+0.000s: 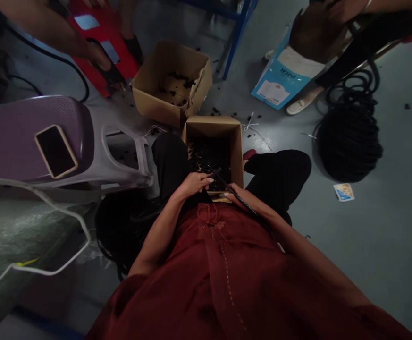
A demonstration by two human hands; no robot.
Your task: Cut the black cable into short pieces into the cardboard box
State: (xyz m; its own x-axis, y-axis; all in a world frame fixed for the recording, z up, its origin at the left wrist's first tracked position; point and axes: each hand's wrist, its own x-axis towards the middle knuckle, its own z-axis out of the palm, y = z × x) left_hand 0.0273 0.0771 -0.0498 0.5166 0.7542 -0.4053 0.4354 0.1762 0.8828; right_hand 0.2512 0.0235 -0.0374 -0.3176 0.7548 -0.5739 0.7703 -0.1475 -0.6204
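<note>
My left hand [196, 182] is closed in a pinch on the end of a thin black cable [223, 182] just above my lap. My right hand [234, 192] is curled round the same cable a little further along; the cable runs back over my right forearm. Both hands hover at the near edge of a small open cardboard box [237, 141] that stands between my knees and holds a heap of small black pieces. I wear a dark red top and black trousers.
A larger open cardboard box [172, 78] with black bits stands beyond. A purple plastic stool [25, 137] at left carries a phone [56, 150]. A coil of black cable [349, 139] lies at right. Other people's limbs and feet show at top left and top right.
</note>
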